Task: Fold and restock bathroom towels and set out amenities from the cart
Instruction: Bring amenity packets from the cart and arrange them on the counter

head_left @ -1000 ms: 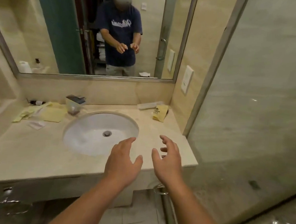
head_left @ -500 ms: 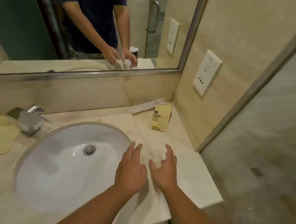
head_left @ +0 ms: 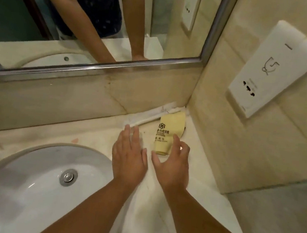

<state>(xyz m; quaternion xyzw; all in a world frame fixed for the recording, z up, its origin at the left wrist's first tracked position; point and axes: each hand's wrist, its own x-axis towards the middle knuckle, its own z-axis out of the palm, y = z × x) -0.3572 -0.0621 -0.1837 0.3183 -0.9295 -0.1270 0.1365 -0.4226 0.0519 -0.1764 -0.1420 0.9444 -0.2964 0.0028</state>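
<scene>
Yellow amenity packet (head_left: 169,131) at right hand (head_left: 172,165), fingers spread, gripping nothing; left hand (head_left: 129,157) fingers straight, empty.

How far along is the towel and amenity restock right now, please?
Done: a yellow packet and a white wrapper lie in the counter corner. In hand: nothing yet; the left hand and right hand are open over the counter, the right by the yellow packet. Left: no folded towels show, so folding seems still to do.
</scene>
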